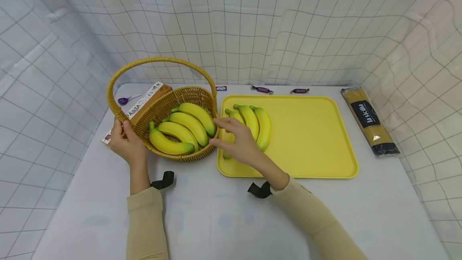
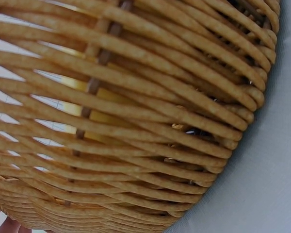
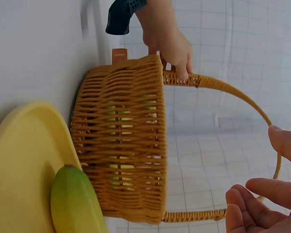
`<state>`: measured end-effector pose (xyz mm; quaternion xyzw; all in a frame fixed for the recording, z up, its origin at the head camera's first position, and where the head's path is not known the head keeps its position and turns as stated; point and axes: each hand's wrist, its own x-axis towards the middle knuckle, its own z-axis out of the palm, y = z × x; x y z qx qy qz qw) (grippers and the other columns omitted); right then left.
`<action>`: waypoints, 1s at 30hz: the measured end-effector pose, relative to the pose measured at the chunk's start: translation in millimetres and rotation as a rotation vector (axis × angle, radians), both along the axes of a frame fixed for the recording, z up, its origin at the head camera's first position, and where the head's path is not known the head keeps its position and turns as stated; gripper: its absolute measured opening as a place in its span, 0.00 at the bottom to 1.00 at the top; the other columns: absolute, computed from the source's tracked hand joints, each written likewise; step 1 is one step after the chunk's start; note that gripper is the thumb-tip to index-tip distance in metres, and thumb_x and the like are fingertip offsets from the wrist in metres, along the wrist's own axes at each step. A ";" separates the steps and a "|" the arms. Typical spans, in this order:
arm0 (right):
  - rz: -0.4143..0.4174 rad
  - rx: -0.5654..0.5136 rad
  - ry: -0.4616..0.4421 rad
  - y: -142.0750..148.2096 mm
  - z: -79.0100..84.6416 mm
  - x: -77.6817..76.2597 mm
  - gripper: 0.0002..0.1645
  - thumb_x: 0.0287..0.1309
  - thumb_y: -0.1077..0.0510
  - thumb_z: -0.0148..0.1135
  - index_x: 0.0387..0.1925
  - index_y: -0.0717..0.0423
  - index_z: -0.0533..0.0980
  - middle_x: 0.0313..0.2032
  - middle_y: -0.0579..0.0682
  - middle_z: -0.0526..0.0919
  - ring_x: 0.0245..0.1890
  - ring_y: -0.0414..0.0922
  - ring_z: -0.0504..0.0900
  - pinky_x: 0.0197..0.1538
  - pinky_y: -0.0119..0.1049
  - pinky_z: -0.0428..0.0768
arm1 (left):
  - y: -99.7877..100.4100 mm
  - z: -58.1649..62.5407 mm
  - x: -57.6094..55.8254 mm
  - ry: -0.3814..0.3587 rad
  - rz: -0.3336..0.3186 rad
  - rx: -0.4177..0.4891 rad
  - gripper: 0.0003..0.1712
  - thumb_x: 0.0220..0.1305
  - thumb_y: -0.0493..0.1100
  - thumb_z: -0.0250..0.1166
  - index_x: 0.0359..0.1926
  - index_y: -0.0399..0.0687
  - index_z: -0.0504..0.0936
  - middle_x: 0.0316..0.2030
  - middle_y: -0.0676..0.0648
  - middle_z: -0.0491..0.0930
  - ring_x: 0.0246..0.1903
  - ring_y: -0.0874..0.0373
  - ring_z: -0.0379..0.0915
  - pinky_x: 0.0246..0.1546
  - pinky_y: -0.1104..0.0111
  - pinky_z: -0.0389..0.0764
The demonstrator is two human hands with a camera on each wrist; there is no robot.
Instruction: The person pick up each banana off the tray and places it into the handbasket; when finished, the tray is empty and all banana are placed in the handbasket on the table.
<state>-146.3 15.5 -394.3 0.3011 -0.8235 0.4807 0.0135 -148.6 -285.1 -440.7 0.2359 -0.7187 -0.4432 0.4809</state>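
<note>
White cloth-covered table (image 1: 209, 220), pale, a few faint marks toward the near edge; walls (image 1: 249, 31) all round hung with white fabric, dark-lined grid, creased and folded. Along the far edge: small red-and-blue packet (image 1: 221, 88), two purple-wrapped sweets. At far left, a purple lollipop (image 1: 123, 101) beside a pasta box (image 1: 146, 101), which slants past the basket's left side. At right, a bag of pasta (image 1: 369, 119), long axis angled from far left to near right. Yellow tray (image 1: 306, 131) right of centre, long side running left to right. Wicker basket (image 1: 195, 94) left of it, mouth up, handle arching between its left and right sides. Four bananas (image 1: 191, 125) in the basket, side by side; stems far left, tips near right, the nearest one's curve most evident. Three bananas (image 1: 265, 129) visible at the tray's left end, stems to the far edge, long axes roughly far to near; the leftmost partly hidden by a hand. Left hand (image 1: 128, 141) grips the handle's foot at the basket's left, fingers bent round it. Right hand (image 1: 240, 139) beside the basket's right rim, thumb and fingers parted, nothing held; contact with the rim unclear.
</note>
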 end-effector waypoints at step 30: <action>-0.454 -0.099 -0.117 93.4 -38.8 -26.6 0.46 0.57 0.56 0.69 0.72 0.64 0.58 0.67 0.65 0.63 0.63 0.59 0.67 0.63 0.56 0.68 | -0.4 -1.8 1.5 0.010 -0.013 -0.010 0.16 0.72 0.43 0.55 0.52 0.43 0.84 0.35 0.58 0.78 0.35 0.75 0.67 0.39 0.80 0.69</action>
